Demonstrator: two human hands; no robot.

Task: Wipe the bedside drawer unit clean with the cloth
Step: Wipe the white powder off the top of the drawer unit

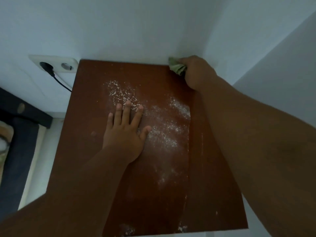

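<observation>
- We see the drawer unit (89, 151) from above, only its brown top showing; it sits in the wall corner, back edge against the wall.
- Landmark for places: the drawer unit top.
- Our right hand (196, 72) is at the far right corner of the top, fist closed tight around a bunched green cloth (177, 67).
- The cloth pokes out on the thumb side and touches the back edge where the top meets the wall; we judge this is a start point, so a stroke can pull dirt forward from the corner.
- Our left hand (124, 132) lies flat, fingers spread wide, holding nothing, palm down near the middle of the top, slightly left.
- We judge it is there to brace us while the other arm reaches.
- White powder (164, 132) is scattered over the middle and right-centre of the top, some under the left fingertips, a few flecks at the near edge.
- Wiping looks barely begun: most powder remains.
- Socket (53, 65) with a plugged cable (59, 82) sits on the wall just beyond the far left corner.
</observation>
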